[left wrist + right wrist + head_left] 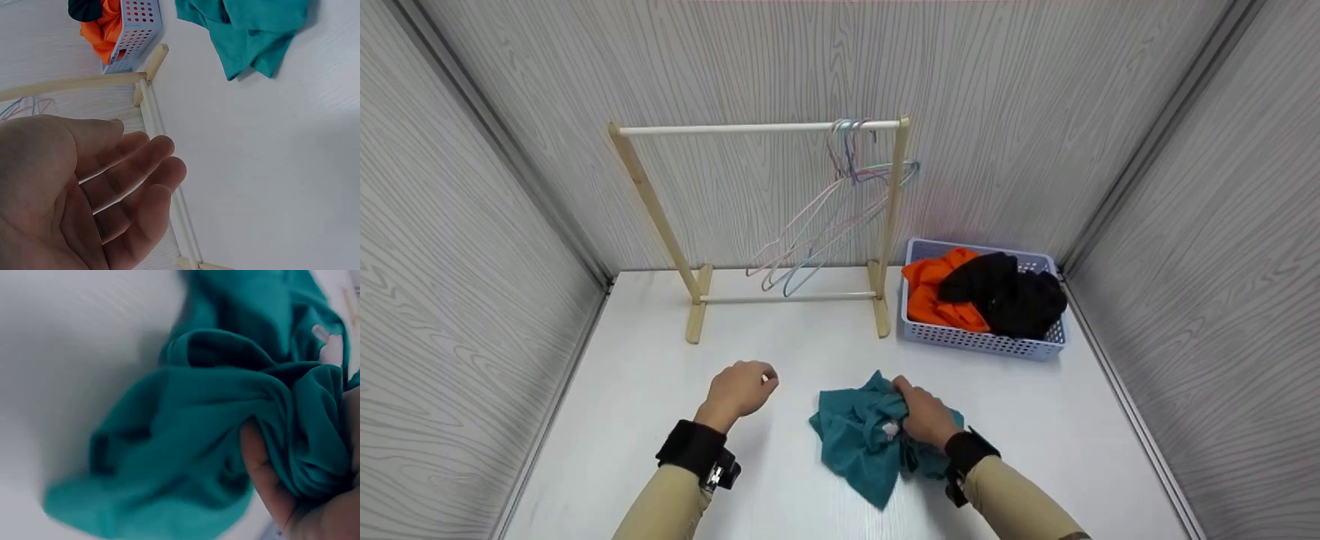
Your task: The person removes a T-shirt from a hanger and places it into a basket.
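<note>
1. The right hand [924,414] grips a crumpled teal garment [861,442] on the white table [645,390]; in the right wrist view its thumb [264,478] and curled fingers bunch a thick fold of the cloth [191,433].
2. The rest of the teal garment spreads out from that grip toward the person and to the left, lying in loose folds on the tabletop.
3. The left hand [739,388] is to the left of the grip, apart from the garment. It holds nothing; the left wrist view shows its fingers [140,169] relaxed and slightly spread, palm bare.
4. Beyond the grip and to its right sits a pale blue perforated basket [982,341], holding an orange garment [934,289] and a black garment [1009,292] heaped together.
5. Farther off, beyond the grip and slightly left, stands a wooden rack [656,217] with a white crossbar, just beside the basket.
6. Several thin pastel hangers [829,225] hang bunched at the right end of that bar, tilted down to the left.
</note>
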Tool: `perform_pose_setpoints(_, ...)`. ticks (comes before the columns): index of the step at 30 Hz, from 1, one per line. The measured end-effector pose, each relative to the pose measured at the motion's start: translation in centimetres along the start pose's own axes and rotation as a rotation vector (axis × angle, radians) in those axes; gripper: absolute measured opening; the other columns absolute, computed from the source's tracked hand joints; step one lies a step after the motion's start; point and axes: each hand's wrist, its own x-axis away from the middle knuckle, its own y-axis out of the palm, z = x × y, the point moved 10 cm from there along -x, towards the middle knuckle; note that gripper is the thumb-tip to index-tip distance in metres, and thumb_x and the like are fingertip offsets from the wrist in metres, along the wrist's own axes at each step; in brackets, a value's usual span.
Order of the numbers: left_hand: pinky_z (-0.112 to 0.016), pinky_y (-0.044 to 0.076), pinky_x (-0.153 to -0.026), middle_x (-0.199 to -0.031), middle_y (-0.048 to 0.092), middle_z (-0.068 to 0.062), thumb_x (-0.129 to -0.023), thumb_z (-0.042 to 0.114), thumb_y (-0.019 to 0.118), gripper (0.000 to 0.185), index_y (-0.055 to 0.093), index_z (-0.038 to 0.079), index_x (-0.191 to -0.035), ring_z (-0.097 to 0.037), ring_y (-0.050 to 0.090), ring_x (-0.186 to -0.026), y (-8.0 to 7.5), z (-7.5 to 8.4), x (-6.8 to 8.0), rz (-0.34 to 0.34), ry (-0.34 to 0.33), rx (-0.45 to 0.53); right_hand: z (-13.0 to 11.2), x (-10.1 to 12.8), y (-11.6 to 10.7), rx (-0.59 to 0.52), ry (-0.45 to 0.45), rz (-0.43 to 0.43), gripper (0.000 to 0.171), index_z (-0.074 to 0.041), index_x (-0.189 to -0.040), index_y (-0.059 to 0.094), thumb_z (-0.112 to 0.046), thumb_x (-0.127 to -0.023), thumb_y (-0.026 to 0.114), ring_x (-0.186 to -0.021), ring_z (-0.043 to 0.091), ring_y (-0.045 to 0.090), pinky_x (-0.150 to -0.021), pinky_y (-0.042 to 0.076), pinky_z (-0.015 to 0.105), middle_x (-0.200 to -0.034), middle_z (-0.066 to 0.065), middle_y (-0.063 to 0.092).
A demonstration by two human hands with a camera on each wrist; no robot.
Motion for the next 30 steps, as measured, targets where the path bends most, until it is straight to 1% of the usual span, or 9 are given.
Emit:
perform_pose_setpoints(6,-0.044,0.055,-0.073,-0.099,0.074,-0.008,-0.094,0.024,0.059,0.023,0.073,0.010,-0.107,-0.028,0.069,-0.087,-0.3,0.0,-0.1,0.002,-0.002,0.021,-0.3,-0.6,-8.0,-0.020,-0.044,0.084,0.049,-0.013,-0.123,0.058,0.008,-0.079,0.052,-0.113,0.031,0.056,-0.101,0.044,0.054,-0.124,0.015,0.060)
perform_pose_setpoints(10,-0.043,0.054,-0.071,-0.097,0.074,-0.008,-0.094,0.023,0.060,0.023,0.073,0.009,-0.106,-0.027,0.069,-0.085,-0.3,-0.1,0.0,0.000,-0.003,0.025,-0.7,-0.7,-14.3,-0.072,-0.106,0.195,0.053,-0.005,-0.125,0.063,0.010,-0.077,0.047,-0.124,0.037,0.052,-0.105,0.042,0.054,-0.135,0.019,0.056)
perform_pose_setpoints(14,-0.042,0.054,-0.070,-0.096,0.074,-0.007,-0.094,0.024,0.059,0.023,0.073,0.010,-0.106,-0.026,0.069,-0.084,-0.4,-0.4,0.2,0.000,-0.010,0.028,-1.1,-0.7,-21.0,-0.058,-0.107,0.334,0.052,-0.004,-0.123,0.067,0.009,-0.077,0.045,-0.124,0.040,0.052,-0.102,0.044,0.054,-0.137,0.022,0.054)
perform_pose_setpoints(18,-0.042,0.053,-0.069,-0.095,0.073,-0.006,-0.094,0.025,0.059,0.022,0.073,0.011,-0.106,-0.025,0.068,-0.083,-0.4,-1.0,0.2,0.001,-0.034,0.041,-1.5,-1.0,-27.3,-0.124,-0.080,0.440,0.051,-0.004,-0.127,0.064,0.007,-0.083,0.041,-0.097,0.036,0.057,-0.080,0.048,0.044,-0.125,0.021,0.055)
perform_pose_setpoints(21,-0.041,0.053,-0.068,-0.094,0.073,-0.006,-0.094,0.025,0.060,0.022,0.072,0.011,-0.106,-0.024,0.068,-0.082,-0.3,-1.3,0.2,0.001,-0.042,0.046,-1.6,-1.3,-31.0,-0.194,-0.066,0.512,0.050,-0.004,-0.128,0.062,0.007,-0.087,0.036,-0.083,0.029,0.045,-0.069,0.035,0.037,-0.120,0.020,0.051)
perform_pose_setpoints(24,-0.041,0.053,-0.067,-0.093,0.073,-0.006,-0.094,0.024,0.060,0.020,0.072,0.011,-0.105,-0.024,0.068,-0.082,-0.3,-1.5,0.4,0.004,-0.051,0.045,-1.4,-2.0,-33.3,-0.159,-0.049,0.602,0.046,-0.004,-0.117,0.066,0.007,-0.086,0.034,-0.089,0.030,0.042,-0.074,0.031,0.039,-0.125,0.023,0.051)
perform_pose_setpoints(26,-0.041,0.053,-0.067,-0.093,0.073,-0.005,-0.094,0.023,0.060,0.019,0.072,0.011,-0.104,-0.023,0.068,-0.081,-0.2,-1.6,0.5,0.010,-0.059,0.045,-0.9,-2.7,-33.7,-0.107,-0.032,0.645,0.043,-0.004,-0.114,0.066,0.005,-0.085,0.035,-0.099,0.033,0.048,-0.080,0.035,0.042,-0.132,0.025,0.051)
perform_pose_setpoints(28,-0.040,0.052,-0.066,-0.091,0.073,-0.005,-0.094,0.023,0.060,0.019,0.072,0.011,-0.103,-0.023,0.067,-0.079,0.0,-1.7,0.6,0.013,-0.067,0.050,0.2,-3.7,-32.9,-0.070,-0.009,0.640,0.042,-0.004,-0.119,0.064,0.001,-0.087,0.037,-0.114,0.039,0.050,-0.089,0.042,0.048,-0.142,0.026,0.044)
perform_pose_setpoints(30,-0.039,0.052,-0.065,-0.091,0.072,-0.005,-0.094,0.023,0.060,0.019,0.072,0.011,-0.103,-0.022,0.067,-0.078,0.3,-1.7,0.6,0.010,-0.070,0.054,1.7,-4.9,-31.1,-0.073,0.004,0.590,0.044,-0.004,-0.127,0.058,-0.004,-0.087,0.040,-0.129,0.044,0.042,-0.099,0.041,0.055,-0.151,0.026,0.032)
